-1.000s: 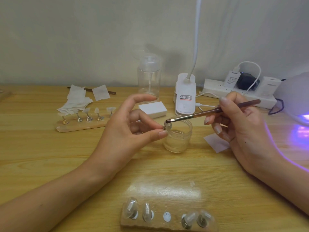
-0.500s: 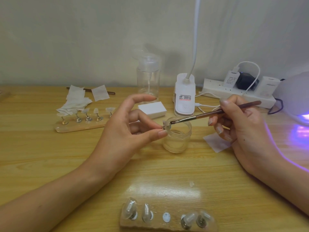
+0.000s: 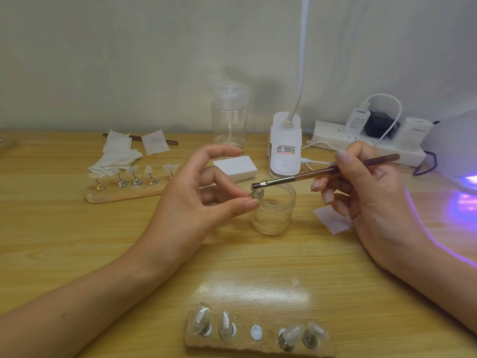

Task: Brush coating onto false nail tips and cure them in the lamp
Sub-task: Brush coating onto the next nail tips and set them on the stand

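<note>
My left hand (image 3: 196, 200) pinches a small clear nail tip (image 3: 258, 193) between thumb and a finger, just over the rim of an open glass jar (image 3: 275, 210). My right hand (image 3: 366, 197) grips a brown-handled brush (image 3: 322, 174), and its bristles touch the top of the nail tip. A wooden holder (image 3: 260, 337) near the front edge carries several clear tips on stands, with one middle spot bare. A second wooden holder (image 3: 124, 188) with several tips stands at the back left. The curing lamp (image 3: 459, 151) glows violet at the far right.
Behind the jar stand a clear pump bottle (image 3: 229, 120), a white block (image 3: 236, 167) and a white clip lamp base (image 3: 285, 146). A power strip (image 3: 361, 140) with chargers lies at the back right. White wipes (image 3: 116, 156) are piled back left; one wipe (image 3: 333, 219) lies under my right hand.
The brush tip drew slightly back and forth over the nail tip; both hands stay nearly in place above the jar.
</note>
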`<state>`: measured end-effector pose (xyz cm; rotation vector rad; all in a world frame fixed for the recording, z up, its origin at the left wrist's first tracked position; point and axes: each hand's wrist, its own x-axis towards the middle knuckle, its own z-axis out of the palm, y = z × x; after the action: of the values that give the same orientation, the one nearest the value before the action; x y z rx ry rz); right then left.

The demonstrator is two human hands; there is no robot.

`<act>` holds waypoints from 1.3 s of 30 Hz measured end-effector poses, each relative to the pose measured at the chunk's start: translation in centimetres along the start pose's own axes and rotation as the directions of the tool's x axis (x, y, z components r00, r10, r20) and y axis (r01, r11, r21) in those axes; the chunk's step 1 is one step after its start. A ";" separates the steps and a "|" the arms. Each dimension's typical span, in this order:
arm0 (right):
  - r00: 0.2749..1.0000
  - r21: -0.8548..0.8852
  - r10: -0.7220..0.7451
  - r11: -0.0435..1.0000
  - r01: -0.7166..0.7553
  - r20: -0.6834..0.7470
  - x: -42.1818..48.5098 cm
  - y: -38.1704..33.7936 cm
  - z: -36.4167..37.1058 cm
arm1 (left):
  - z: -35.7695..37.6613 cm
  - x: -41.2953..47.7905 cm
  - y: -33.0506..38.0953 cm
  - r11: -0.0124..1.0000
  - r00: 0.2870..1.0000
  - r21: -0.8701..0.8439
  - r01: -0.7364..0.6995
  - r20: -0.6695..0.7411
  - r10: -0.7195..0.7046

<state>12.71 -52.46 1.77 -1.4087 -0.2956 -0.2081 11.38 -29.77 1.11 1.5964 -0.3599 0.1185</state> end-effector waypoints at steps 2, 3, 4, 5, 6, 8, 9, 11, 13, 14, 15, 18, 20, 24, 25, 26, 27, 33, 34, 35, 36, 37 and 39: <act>0.999 -0.024 0.027 0.999 -0.027 -0.021 0.0 0.0 0.0 | 0.0 0.0 0.0 1.000 1.000 0.009 -0.009 0.000 0.009; 0.998 -0.030 0.037 0.999 -0.039 -0.041 0.0 0.0 -0.1 | 0.0 0.0 0.0 1.000 1.000 0.014 -0.014 0.000 0.014; 0.997 -0.025 0.040 0.999 -0.041 -0.058 0.1 0.0 -0.2 | 0.0 0.0 0.0 1.000 1.000 0.017 -0.018 0.000 0.018; 0.997 -0.012 0.032 0.999 -0.033 -0.064 0.1 0.0 -0.2 | 0.0 0.0 0.0 1.000 1.000 0.019 -0.022 0.001 0.022; 0.998 0.003 0.016 1.000 -0.016 -0.054 0.1 0.0 -0.3 | 0.0 0.0 0.0 0.999 1.000 0.021 -0.026 0.002 0.026; 1.000 0.018 -0.003 1.000 0.003 -0.012 0.1 -0.1 -0.1 | 0.0 0.0 0.0 0.999 0.999 0.027 -0.034 0.002 0.034; 1.000 0.011 0.003 1.000 -0.003 0.002 0.0 -0.1 -0.1 | 0.0 0.0 0.0 0.999 0.999 0.031 -0.038 0.001 0.038; 0.999 -0.009 0.032 0.999 -0.032 -0.012 0.0 -0.1 0.0 | 0.0 0.0 -0.1 0.998 0.999 0.041 -0.042 0.001 0.042; 0.997 -0.015 0.050 0.999 -0.051 -0.059 0.0 0.0 -0.2 | -0.1 0.0 -0.1 0.998 0.999 0.045 -0.042 0.003 0.042; 0.996 -0.011 0.048 0.999 -0.049 -0.070 0.0 0.0 -0.2 | -0.1 0.0 -0.1 0.998 0.999 0.043 -0.041 0.003 0.041; 0.997 -0.003 0.038 0.999 -0.038 -0.067 0.0 0.0 -0.3 | -0.1 0.0 -0.1 0.998 0.999 0.042 -0.040 0.003 0.040; 1.000 0.009 0.003 1.000 -0.003 -0.003 -0.1 0.0 -0.1 | -0.1 0.0 -0.1 0.998 0.999 0.038 -0.041 0.003 0.041; 1.000 -0.017 0.020 1.000 -0.020 -0.002 -0.1 0.0 0.0 | -0.1 0.1 -0.1 0.999 0.999 0.034 -0.041 0.002 0.041; 0.996 -0.016 0.042 0.999 -0.043 -0.077 -0.1 -0.1 -0.1 | -0.1 0.0 -0.2 0.999 0.999 0.032 -0.040 0.005 0.040; 0.997 -0.003 0.030 1.000 -0.030 -0.068 0.0 -0.2 -0.1 | -0.1 0.0 -0.2 0.999 0.999 0.029 -0.039 0.005 0.039; 0.999 0.006 0.019 1.000 -0.019 -0.048 0.0 -0.2 -0.1 | -0.1 0.0 -0.2 0.999 0.999 0.026 -0.038 0.004 0.038; 1.000 0.006 0.014 1.000 -0.014 -0.024 0.0 -0.2 -0.1 | -0.1 0.1 -0.2 0.999 0.999 0.025 -0.038 0.004 0.038; 0.997 -0.014 0.058 0.998 -0.059 -0.060 -0.2 -0.2 0.0 | -0.1 0.0 -0.2 0.999 0.999 0.021 -0.044 0.003 0.043; 0.997 0.002 0.049 0.999 -0.049 -0.065 -0.1 -0.2 0.0 | -0.1 0.1 -0.2 0.999 0.999 0.020 -0.045 0.003 0.045; 0.998 0.014 0.035 0.999 -0.034 -0.058 -0.1 -0.2 0.0 | -0.1 0.1 -0.2 0.999 0.999 0.021 -0.048 0.004 0.048; 0.999 0.018 0.022 1.000 -0.021 -0.040 -0.1 -0.3 0.0 | -0.1 0.1 -0.2 0.998 0.999 0.025 -0.051 0.006 0.051; 1.000 0.015 0.018 1.000 -0.018 -0.020 -0.1 -0.3 0.1 | -0.2 0.1 -0.2 0.998 0.998 0.033 -0.056 0.008 0.056; 0.999 -0.007 0.036 0.999 -0.036 -0.011 -0.2 -0.3 0.2 | -0.2 0.1 -0.3 0.997 0.998 0.049 -0.066 0.009 0.066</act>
<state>12.43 -52.29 2.00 -1.4186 -0.2603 -0.1872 11.58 -29.59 0.91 1.6348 -0.4182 0.1739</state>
